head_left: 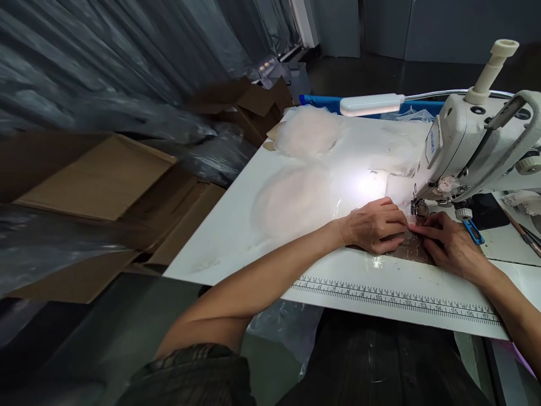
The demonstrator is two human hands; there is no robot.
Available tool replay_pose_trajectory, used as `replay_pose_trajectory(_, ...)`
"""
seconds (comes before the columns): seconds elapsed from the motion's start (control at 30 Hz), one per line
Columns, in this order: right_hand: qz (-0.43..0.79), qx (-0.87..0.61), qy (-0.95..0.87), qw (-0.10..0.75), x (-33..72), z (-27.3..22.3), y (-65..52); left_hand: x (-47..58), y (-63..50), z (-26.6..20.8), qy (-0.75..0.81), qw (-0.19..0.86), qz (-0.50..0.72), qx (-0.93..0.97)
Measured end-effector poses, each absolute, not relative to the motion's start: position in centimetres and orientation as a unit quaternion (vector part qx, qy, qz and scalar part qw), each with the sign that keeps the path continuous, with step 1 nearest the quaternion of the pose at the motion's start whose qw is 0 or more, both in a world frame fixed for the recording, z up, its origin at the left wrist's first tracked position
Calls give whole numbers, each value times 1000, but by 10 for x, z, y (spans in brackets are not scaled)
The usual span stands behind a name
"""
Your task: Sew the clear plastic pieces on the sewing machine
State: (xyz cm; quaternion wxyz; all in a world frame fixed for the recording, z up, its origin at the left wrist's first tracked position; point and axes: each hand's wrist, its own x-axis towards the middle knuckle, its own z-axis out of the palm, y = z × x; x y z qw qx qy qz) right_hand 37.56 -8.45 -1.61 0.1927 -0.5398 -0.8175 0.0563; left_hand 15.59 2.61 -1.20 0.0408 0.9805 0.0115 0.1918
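Note:
Directly in front of the sewing machine's (pixel 439 146) presser foot (pixel 418 207), both hands meet over thin white fabric (pixel 399 189). My left hand (pixel 376 225) is closed, its fingers curled together at the fabric's near edge. My right hand (pixel 452 245) comes in from the right, with index finger and thumb closed at the same edge, almost touching the left fingertips. The fabric between the fingers is mostly hidden. Beneath the hands lies a brownish plate (pixel 408 248). A bright glare washes out part of the fabric to the left.
Two pale round fabric piles (pixel 310 131) (pixel 291 203) lie on the white table (pixel 236 248). A ruler strip (pixel 393 299) runs along its front edge. A blue thread snipper (pixel 473 231) and dark phone (pixel 488 211) lie right. Cardboard boxes (pixel 97 175) stand left; a lamp (pixel 372 105) hangs behind.

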Motion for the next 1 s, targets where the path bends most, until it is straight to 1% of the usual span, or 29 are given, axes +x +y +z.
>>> replay_pose_trajectory(0.57, 38, -543, -819, 182, 373, -16, -86, 157, 25, -9, -3, 79, 159, 984)
replay_pose_trajectory(0.83, 11, -531, -829, 176, 373, -14, -86, 156, 24, -7, -11, 31, 165, 986)
replay_pose_trajectory(1.0, -13, -526, -833, 173, 370, -13, -85, 155, 24, -7, -3, 32, 161, 986)
